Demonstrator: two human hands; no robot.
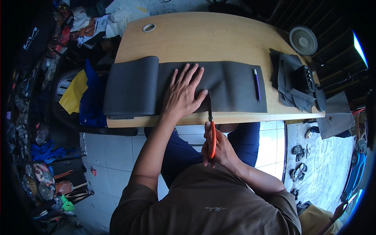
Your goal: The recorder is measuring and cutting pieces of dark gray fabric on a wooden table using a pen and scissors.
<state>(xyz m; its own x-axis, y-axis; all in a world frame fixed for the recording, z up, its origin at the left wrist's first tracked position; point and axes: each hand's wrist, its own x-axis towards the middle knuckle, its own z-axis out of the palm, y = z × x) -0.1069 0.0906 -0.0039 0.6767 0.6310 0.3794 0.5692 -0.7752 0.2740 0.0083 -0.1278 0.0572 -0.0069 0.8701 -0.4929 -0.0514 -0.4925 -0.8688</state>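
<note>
A long strip of dark grey sheet material [231,84] lies across the table, its left end folded or rolled back into a thick flap [131,86]. My left hand [185,90] rests flat on the strip with its fingers spread. My right hand [220,145] grips orange-handled scissors [212,139] at the table's front edge. Their dark blades reach over the strip's near edge, just right of my left thumb; how far the blades are parted I cannot tell. A purple pen [257,85] with a white end lies on the strip's right part.
A roll of tape [149,28] sits at the table's far left. On the right stand a small round fan [303,40] and a black box [304,78] on dark sheet pieces [288,92]. Yellow cloth [74,92] and blue cloth [92,96] hang left of the table.
</note>
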